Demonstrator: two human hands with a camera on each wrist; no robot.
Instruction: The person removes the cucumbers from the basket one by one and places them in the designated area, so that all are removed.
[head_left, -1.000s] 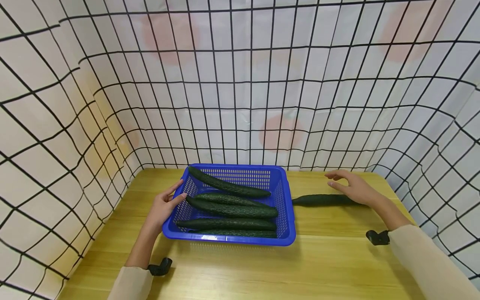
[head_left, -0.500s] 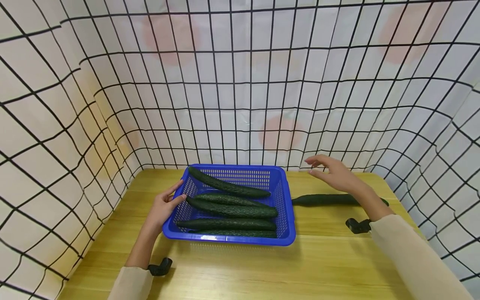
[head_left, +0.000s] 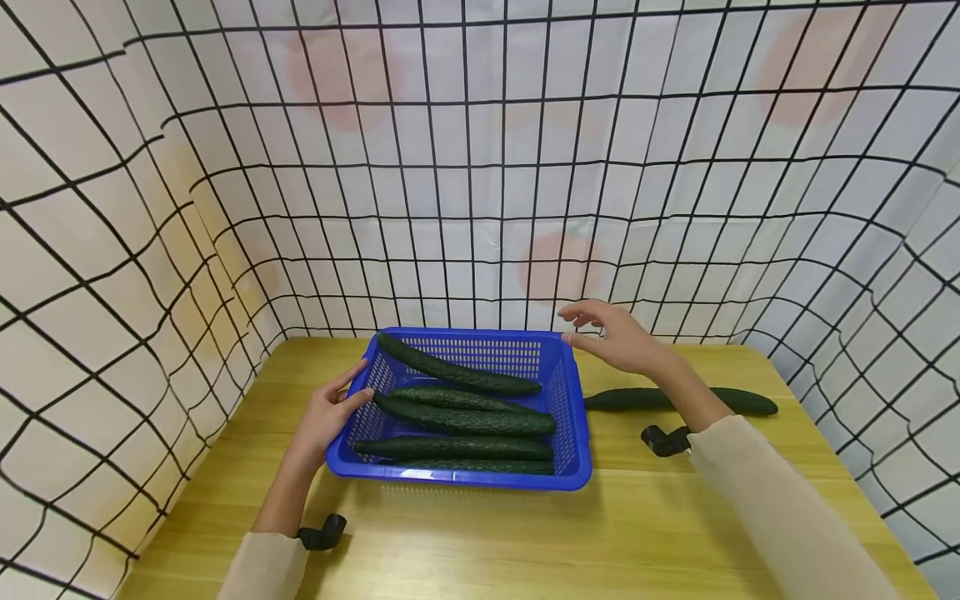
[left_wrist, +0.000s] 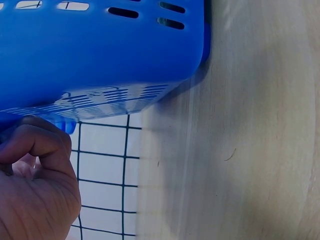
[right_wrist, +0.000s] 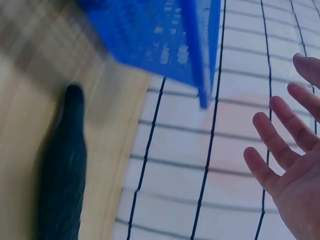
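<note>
A blue plastic basket (head_left: 457, 477) stands on the table with several dark green cucumbers (head_left: 468, 415) lying lengthwise in it. My left hand (head_left: 324, 418) holds the basket's left rim, thumb over the edge; in the left wrist view its fingers (left_wrist: 42, 140) bend at the rim. Above the basket's back right corner is my right hand (head_left: 618, 337), fingers spread and holding nothing, as the right wrist view also shows. One more cucumber (head_left: 738, 401) lies on the table right of the basket, partly hidden by my right forearm.
The wooden table (head_left: 480, 542) has white walls with a black wire grid (head_left: 480, 167) along its back and sides. A black wrist camera (head_left: 663, 441) sticks out from the right wrist, another (head_left: 324, 532) from the left.
My right hand has moved left, from over the loose cucumber to the basket's back right corner. The left hand, the basket and the cucumbers have stayed in place.
</note>
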